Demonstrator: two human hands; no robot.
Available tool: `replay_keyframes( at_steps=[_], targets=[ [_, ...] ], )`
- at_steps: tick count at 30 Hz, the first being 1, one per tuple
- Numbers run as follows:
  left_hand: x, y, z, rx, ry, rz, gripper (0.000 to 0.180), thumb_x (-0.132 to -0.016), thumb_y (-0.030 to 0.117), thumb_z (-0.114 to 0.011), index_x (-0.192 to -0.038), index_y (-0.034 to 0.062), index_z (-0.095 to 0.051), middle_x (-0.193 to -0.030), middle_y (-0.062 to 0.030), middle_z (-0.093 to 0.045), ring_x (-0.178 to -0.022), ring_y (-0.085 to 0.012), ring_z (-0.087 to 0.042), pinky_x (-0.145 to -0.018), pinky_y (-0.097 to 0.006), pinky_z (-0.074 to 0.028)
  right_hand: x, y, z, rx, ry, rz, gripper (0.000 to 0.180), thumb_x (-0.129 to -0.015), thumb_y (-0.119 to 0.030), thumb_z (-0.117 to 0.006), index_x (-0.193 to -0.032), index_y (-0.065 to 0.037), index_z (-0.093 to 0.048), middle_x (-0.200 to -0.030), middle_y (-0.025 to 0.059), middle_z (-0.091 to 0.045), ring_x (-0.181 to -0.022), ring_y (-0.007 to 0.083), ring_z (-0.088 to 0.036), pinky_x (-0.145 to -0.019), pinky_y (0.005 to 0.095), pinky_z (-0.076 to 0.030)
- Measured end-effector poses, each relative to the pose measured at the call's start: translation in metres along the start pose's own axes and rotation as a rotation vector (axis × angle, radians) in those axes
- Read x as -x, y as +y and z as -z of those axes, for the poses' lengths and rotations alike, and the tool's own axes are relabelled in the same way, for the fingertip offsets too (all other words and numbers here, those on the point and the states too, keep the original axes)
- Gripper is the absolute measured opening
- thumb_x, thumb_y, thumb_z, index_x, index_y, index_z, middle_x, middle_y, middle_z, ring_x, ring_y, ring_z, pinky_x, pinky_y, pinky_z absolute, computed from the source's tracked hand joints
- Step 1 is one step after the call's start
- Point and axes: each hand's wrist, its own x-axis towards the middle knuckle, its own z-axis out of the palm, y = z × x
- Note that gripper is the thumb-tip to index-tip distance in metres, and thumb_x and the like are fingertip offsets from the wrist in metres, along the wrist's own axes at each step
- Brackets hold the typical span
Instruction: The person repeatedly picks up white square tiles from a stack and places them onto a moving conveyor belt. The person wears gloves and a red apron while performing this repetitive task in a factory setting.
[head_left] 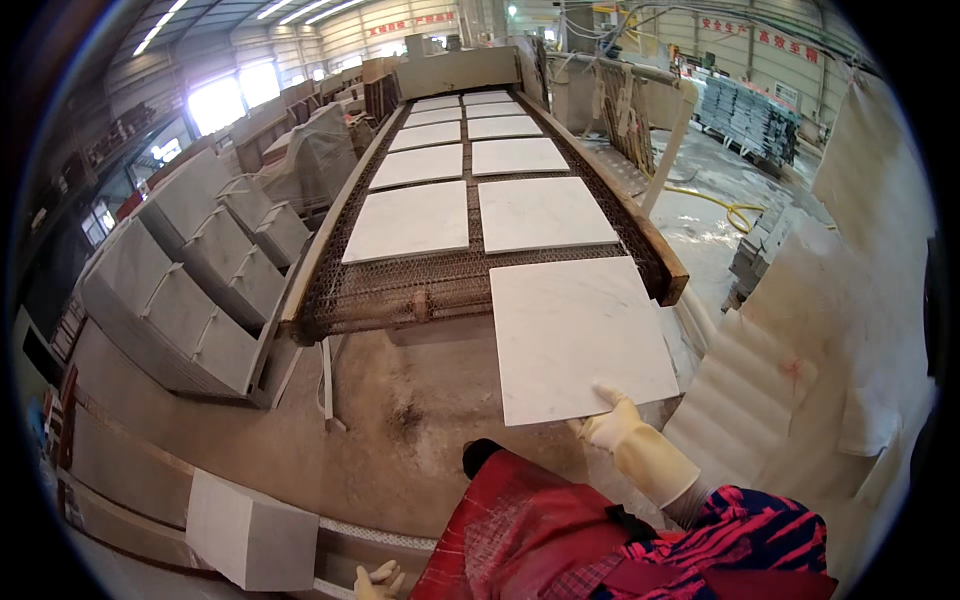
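Note:
My right hand [622, 432], in a pale rubber glove, grips the near edge of a square white stone tile [580, 340]. Its thumb lies on top and the other fingers are partly hidden at the edge. The tile's far edge is at the near end of a mesh conveyor [380, 290], and most of it sticks out toward me. On the belt, more white tiles [545, 212] lie flat in two rows. Low in the picture, my gloved left hand [378, 582] shows only its fingers, spread apart and holding nothing visible. Beside it stands a white stone block or tile stack [250, 530].
Grey-white slabs [190, 290] lean in rows on a rack left of the conveyor. Wooden rails [655, 255] edge the belt. At right are sheets of pale wrapping [790, 380], stacked stone pieces [765, 250] and a yellow hose [735, 210] on the floor.

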Motion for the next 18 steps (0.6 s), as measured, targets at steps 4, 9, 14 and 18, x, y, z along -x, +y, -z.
replay_keyframes(
  at_steps=[4, 9, 14, 18],
  targets=[
    [0.035, 0.005, -0.014, -0.109, 0.028, -0.049, 0.058, -0.097, 0.042, -0.037, -0.082, -0.0075, -0.063, -0.091, -0.0226, -0.062, -0.085, -0.0337, -0.06, -0.08, -0.048, -0.052, 0.003, 0.004, -0.006, 0.023, 0.068, -0.012, 0.037, -0.086, -0.012, -0.055, -0.12, -0.003, -0.048, -0.124, 0.0153, -0.052, -0.116, 0.0343, -0.049, -0.091, 0.0566, -0.044],
    [0.035, -0.003, -0.018, -0.444, 0.058, -0.084, 0.046, -0.095, 0.035, -0.041, -0.086, -0.0041, -0.065, -0.084, -0.0173, -0.063, -0.078, -0.0276, -0.06, -0.074, -0.038, -0.051, -0.003, -0.001, -0.002, -0.009, 0.095, -0.048, 0.034, -0.086, -0.013, -0.054, -0.118, -0.003, -0.049, -0.124, 0.0145, -0.052, -0.117, 0.035, -0.048, -0.091, 0.0588, -0.043],
    [0.011, -0.029, -0.005, -0.76, 0.007, -0.19, 0.041, -0.092, 0.034, -0.047, -0.099, -0.002, -0.065, -0.098, -0.0157, -0.066, -0.089, -0.027, -0.062, -0.08, -0.035, -0.048, -0.002, 0.005, -0.006, 0.075, 0.089, 0.008, 0.039, -0.087, -0.018, -0.051, -0.124, -0.006, -0.046, -0.125, 0.0118, -0.053, -0.116, 0.0328, -0.05, -0.09, 0.0548, -0.044],
    [-0.002, -0.038, 0.003, -0.924, -0.046, -0.24, 0.041, -0.091, 0.036, -0.047, -0.101, -0.0002, -0.064, -0.1, -0.0164, -0.065, -0.093, -0.0285, -0.061, -0.082, -0.036, -0.048, -0.013, -0.002, 0.002, -0.002, 0.053, -0.073, 0.036, -0.088, -0.018, -0.051, -0.121, -0.006, -0.049, -0.123, 0.011, -0.055, -0.114, 0.0323, -0.051, -0.09, 0.0543, -0.044]
  ],
)
